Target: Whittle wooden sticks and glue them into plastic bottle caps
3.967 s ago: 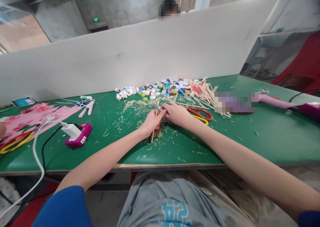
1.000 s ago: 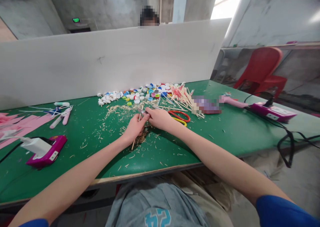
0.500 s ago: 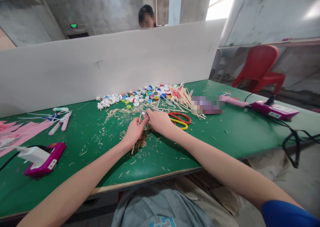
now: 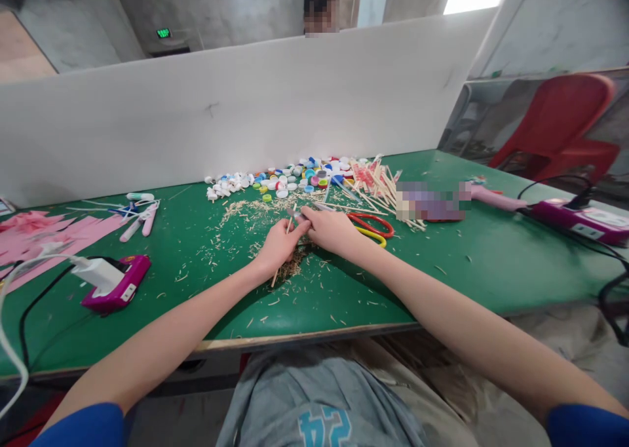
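My left hand (image 4: 278, 242) is closed round a thin wooden stick (image 4: 274, 278), which slants down toward me and looks like a chopstick. My right hand (image 4: 330, 229) is closed on a small metal blade (image 4: 293, 215) that meets the stick's upper part; any handle is hidden in the fingers. The two hands touch at the thumbs. Beneath them lies a dark heap of shavings (image 4: 291, 268). Beside my right wrist are scissors with red handles (image 4: 377, 221) and yellow handles (image 4: 372, 236), their other ends partly covered by the hand.
Beyond the hands, coloured bottle caps (image 4: 295, 178) and a pile of wooden sticks (image 4: 376, 188) lie before a white partition (image 4: 147, 119). Purple power strips (image 4: 118, 290) with cords sit left and right. Pink paper (image 4: 73, 240) and glue guns (image 4: 142, 221) lie left. A person (image 4: 320, 4) is behind the partition.
The camera view has turned slightly left and down, so everything sits further right in the picture. Both hands keep the same hold on the stick and blade.
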The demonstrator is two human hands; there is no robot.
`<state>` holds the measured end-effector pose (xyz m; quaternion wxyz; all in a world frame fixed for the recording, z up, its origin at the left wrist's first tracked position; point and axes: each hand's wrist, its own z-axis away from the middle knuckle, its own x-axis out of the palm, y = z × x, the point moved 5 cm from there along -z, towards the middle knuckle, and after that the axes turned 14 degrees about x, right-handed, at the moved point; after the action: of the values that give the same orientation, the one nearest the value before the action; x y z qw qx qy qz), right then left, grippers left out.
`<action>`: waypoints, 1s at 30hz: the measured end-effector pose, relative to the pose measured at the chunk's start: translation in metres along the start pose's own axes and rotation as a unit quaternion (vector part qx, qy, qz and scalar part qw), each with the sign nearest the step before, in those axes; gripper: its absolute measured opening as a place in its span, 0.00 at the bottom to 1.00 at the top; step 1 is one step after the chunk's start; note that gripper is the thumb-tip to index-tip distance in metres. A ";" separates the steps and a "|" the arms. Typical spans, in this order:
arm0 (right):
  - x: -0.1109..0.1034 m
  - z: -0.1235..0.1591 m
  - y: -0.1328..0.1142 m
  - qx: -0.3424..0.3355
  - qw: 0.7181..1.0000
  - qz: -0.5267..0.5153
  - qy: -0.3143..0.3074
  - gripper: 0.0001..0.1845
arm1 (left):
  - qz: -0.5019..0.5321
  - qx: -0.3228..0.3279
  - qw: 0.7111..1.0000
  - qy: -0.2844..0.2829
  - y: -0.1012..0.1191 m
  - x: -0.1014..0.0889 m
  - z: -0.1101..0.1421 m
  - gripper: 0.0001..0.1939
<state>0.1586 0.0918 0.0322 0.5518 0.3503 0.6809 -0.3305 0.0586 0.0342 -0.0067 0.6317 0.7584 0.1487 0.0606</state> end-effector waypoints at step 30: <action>-0.003 0.001 0.000 0.047 0.998 0.031 -0.008 0.21 | -0.042 0.034 0.998 -0.011 0.002 0.001 -0.001 0.25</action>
<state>0.1600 0.0909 0.0353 0.5504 0.3943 0.6486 -0.3478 0.0591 0.0353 -0.0042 0.6090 0.7732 0.1757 0.0205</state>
